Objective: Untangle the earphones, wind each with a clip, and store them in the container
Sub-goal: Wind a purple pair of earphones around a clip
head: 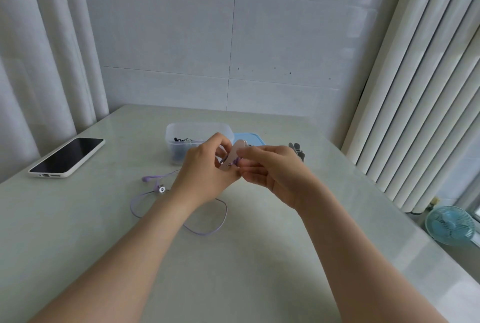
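Observation:
My left hand (pixel 205 166) and my right hand (pixel 270 169) meet above the table's middle, both pinching a pale pink winder clip (pixel 235 153). Purple cable is wrapped around the clip's waist. The rest of the purple earphones (pixel 179 208) trails under my left wrist in a loose loop on the table, with the earbuds (pixel 155 184) lying to the left. Behind my hands stands a clear plastic container (pixel 181 138) holding dark earphones. Its blue lid (pixel 249 139) lies just to its right.
A phone (pixel 67 157) in a white case lies face up at the table's left edge. Some grey clips (pixel 297 150) sit right of the lid, partly hidden by my right hand. A small blue fan (pixel 450 225) stands on the floor at the right. Curtains hang on both sides.

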`<state>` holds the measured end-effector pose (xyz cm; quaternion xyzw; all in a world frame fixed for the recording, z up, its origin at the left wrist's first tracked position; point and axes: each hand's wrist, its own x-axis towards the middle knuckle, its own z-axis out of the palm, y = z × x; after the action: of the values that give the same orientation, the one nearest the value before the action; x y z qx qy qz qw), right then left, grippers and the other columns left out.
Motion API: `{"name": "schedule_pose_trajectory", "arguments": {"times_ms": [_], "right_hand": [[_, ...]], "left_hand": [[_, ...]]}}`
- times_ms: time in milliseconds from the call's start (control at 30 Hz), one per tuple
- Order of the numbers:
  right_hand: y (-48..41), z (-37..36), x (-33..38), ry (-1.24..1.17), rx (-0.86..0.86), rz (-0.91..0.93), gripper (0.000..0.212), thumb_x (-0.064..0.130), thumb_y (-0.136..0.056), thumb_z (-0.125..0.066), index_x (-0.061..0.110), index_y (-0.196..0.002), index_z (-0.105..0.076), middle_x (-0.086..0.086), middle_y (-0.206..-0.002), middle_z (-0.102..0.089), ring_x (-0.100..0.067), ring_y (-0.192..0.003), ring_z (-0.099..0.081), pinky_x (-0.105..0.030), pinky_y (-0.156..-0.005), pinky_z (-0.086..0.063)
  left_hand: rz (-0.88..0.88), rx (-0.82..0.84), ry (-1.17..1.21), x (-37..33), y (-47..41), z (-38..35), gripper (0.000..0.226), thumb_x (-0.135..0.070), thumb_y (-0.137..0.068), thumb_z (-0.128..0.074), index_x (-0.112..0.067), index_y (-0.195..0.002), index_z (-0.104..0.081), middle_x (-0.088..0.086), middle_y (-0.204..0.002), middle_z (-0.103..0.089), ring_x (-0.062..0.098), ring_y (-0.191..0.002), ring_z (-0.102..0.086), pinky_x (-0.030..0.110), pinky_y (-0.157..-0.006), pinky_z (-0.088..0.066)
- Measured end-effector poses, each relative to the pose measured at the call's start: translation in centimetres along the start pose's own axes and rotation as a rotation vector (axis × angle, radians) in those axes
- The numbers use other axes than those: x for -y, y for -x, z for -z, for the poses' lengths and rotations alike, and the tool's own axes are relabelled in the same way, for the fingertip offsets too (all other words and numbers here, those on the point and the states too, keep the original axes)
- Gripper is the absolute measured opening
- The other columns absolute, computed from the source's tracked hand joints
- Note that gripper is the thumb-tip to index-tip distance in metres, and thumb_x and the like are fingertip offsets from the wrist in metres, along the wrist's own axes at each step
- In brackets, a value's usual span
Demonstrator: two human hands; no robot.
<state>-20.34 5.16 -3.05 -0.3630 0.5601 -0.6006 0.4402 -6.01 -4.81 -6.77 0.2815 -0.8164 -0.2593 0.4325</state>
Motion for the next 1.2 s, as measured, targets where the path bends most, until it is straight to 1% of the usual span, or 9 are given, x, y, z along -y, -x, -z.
{"name": "schedule_pose_trajectory", "arguments": {"times_ms": [133, 267, 367, 433, 567, 667, 800, 933, 1200], "right_hand": [[0.1, -0.3, -0.1, 0.102, -0.089, 0.109, 0.024, 0.017, -0.093, -0.078, -0.004, -0.102, -0.075, -0.013, -0.082, -0.075, -0.020, -0.069, -0.069, -0.025, -0.065, -0.058], [-0.1, -0.3, -0.1, 0.302, -0.228, 0.303, 0.014, 0.009, -0.094, -0.062, 0.003, -0.098, -0.074, -0.012, -0.075, -0.075, -0.025, -0.059, -0.069, -0.037, -0.059, -0.061], [-0.2, -0.5, -0.3, 0.422, -0.249, 0.379, 0.014, 0.011, -0.094, -0.060, 0.008, -0.095, -0.074, -0.008, -0.070, -0.075, -0.030, -0.058, -0.072, -0.049, -0.063, -0.063], [-0.3, -0.5, -0.5, 0.447, -0.266, 0.391, 0.014, 0.014, -0.096, -0.061, 0.010, -0.096, -0.074, -0.005, -0.069, -0.074, -0.030, -0.059, -0.073, -0.053, -0.064, -0.064], [-0.6, -0.4, -0.7, 0.495, -0.282, 0.423, 0.014, 0.023, -0.101, -0.065, 0.014, -0.097, -0.075, 0.003, -0.071, -0.074, -0.024, -0.061, -0.074, -0.051, -0.067, -0.064], [-0.5, -0.6, -0.8, 0.513, -0.265, 0.439, 0.016, 0.020, -0.102, -0.063, 0.011, -0.095, -0.075, 0.000, -0.075, -0.076, -0.023, -0.061, -0.074, -0.052, -0.068, -0.063], [-0.4, -0.7, -0.8, 0.484, -0.275, 0.416, 0.012, 0.016, -0.098, -0.064, 0.009, -0.094, -0.073, -0.003, -0.070, -0.075, -0.028, -0.058, -0.073, -0.052, -0.065, -0.064], [-0.4, -1.0, -1.1, 0.449, -0.316, 0.421, 0.009, 0.019, -0.097, -0.067, 0.013, -0.092, -0.072, -0.004, -0.066, -0.075, -0.030, -0.057, -0.074, -0.050, -0.066, -0.065], [-0.9, -0.6, -1.5, 0.468, -0.225, 0.467, 0.017, 0.010, -0.098, -0.068, 0.012, -0.112, -0.077, -0.003, -0.074, -0.076, -0.022, -0.066, -0.074, -0.045, -0.075, -0.064]], "left_hand": [[0.087, 0.071, 0.080, 0.1, -0.1, -0.1, 0.028, -0.044, -0.077, -0.075, -0.028, -0.092, -0.058, -0.007, -0.078, -0.070, 0.013, -0.061, -0.057, 0.033, -0.065, -0.051], [0.224, 0.120, 0.216, -0.2, -0.2, -0.1, 0.042, -0.062, -0.072, -0.070, -0.026, -0.089, -0.058, -0.007, -0.073, -0.071, 0.015, -0.063, -0.061, 0.035, -0.065, -0.050], [0.263, 0.142, 0.276, -0.4, -0.1, -0.1, 0.055, -0.074, -0.069, -0.070, -0.025, -0.091, -0.059, -0.006, -0.084, -0.075, 0.017, -0.078, -0.071, 0.040, -0.078, -0.055], [0.271, 0.148, 0.310, -0.6, 0.0, -0.1, 0.048, -0.065, -0.080, -0.075, -0.022, -0.094, -0.060, -0.006, -0.086, -0.077, 0.020, -0.083, -0.075, 0.040, -0.080, -0.055], [0.293, 0.152, 0.430, -1.2, -0.1, 0.1, 0.028, -0.038, -0.098, -0.071, -0.014, -0.103, -0.058, -0.002, -0.083, -0.074, 0.017, -0.072, -0.074, 0.024, -0.065, -0.050], [0.305, 0.196, 0.483, -1.0, -0.2, -0.1, 0.011, -0.022, -0.104, -0.061, -0.015, -0.107, -0.055, 0.006, -0.085, -0.070, 0.021, -0.072, -0.069, 0.024, -0.062, -0.048], [0.191, 0.177, 0.353, -0.6, -0.1, -0.5, 0.017, -0.040, -0.106, -0.054, -0.024, -0.104, -0.049, 0.005, -0.084, -0.068, 0.018, -0.069, -0.056, 0.031, -0.065, -0.045], [0.078, 0.162, 0.150, -0.7, 0.4, -0.7, 0.022, -0.042, -0.104, -0.058, -0.023, -0.103, -0.047, -0.002, -0.077, -0.060, 0.009, -0.061, -0.047, 0.017, -0.054, -0.037], [0.180, 0.174, 0.354, -0.4, -0.2, -0.6, 0.025, -0.043, -0.106, -0.054, -0.019, -0.105, -0.050, 0.010, -0.091, -0.073, 0.012, -0.066, -0.055, 0.034, -0.067, -0.045]]}}
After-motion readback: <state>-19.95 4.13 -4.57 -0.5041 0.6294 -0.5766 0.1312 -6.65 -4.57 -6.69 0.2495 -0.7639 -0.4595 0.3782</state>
